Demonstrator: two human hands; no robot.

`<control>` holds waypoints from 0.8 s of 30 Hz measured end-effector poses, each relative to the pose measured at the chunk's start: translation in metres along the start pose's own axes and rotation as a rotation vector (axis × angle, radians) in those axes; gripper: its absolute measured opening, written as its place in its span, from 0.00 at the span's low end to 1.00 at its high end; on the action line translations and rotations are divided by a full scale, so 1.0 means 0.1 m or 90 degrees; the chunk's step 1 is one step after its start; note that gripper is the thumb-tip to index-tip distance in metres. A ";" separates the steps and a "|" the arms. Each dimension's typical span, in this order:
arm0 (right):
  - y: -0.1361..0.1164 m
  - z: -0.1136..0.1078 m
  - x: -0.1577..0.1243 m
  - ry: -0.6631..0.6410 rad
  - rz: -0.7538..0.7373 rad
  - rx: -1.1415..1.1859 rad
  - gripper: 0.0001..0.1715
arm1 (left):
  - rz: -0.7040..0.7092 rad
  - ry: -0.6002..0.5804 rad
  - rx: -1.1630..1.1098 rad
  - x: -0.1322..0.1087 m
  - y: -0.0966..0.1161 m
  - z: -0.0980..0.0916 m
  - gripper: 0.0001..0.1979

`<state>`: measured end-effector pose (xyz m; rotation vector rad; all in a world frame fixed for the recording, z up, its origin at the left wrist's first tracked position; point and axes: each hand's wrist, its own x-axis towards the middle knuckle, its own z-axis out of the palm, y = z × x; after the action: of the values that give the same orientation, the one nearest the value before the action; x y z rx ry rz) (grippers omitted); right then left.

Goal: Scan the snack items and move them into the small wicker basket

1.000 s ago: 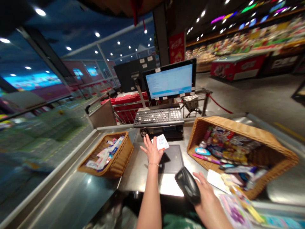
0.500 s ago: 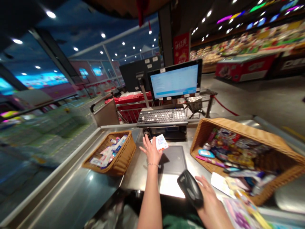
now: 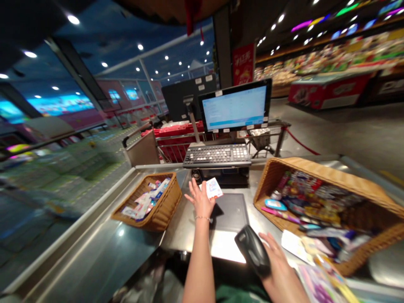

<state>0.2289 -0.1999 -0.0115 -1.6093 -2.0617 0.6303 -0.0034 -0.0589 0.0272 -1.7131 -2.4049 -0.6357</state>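
My left hand [image 3: 201,203] is above the dark plate [image 3: 232,210] set in the metal counter. Its thumb and index finger pinch a small flat white packet [image 3: 213,189] with blue and red print, while the other fingers are spread. A shadow falls on the plate below. In my right hand [image 3: 279,265], lower right, is a black handheld barcode scanner [image 3: 253,251], its head pointing up and left toward the plate. Part of that hand's grip is hidden behind the scanner.
A wicker basket [image 3: 168,210] of small packages stands left. A larger wicker basket [image 3: 268,181] of mixed packets lies right, with colourful packages [image 3: 318,280] before it. A keyboard [image 3: 217,154] and monitor [image 3: 235,107] stand ahead; shopping carts [image 3: 172,147] are behind.
The view has shifted slightly, so baskets and monitor appear a little further right. Both hands keep their hold on the packet and the scanner, with hardly any movement.
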 end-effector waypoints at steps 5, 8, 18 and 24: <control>0.01 0.06 0.00 0.016 -0.016 0.012 0.29 | -0.007 0.008 0.001 0.00 -0.04 -0.01 0.35; 0.00 0.13 -0.02 0.072 -0.024 0.018 0.28 | -0.014 0.009 0.003 0.00 -0.06 -0.01 0.36; -0.03 0.16 0.00 0.140 -0.039 0.032 0.24 | -0.021 0.013 0.004 0.00 -0.14 -0.01 0.38; -0.02 0.15 0.00 0.115 -0.071 -0.036 0.26 | -0.030 0.015 0.002 0.01 -0.17 0.00 0.38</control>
<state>0.2190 -0.2014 -0.0222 -1.5105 -2.0355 0.3766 -0.0192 -0.0628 0.0233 -1.6421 -2.4357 -0.6555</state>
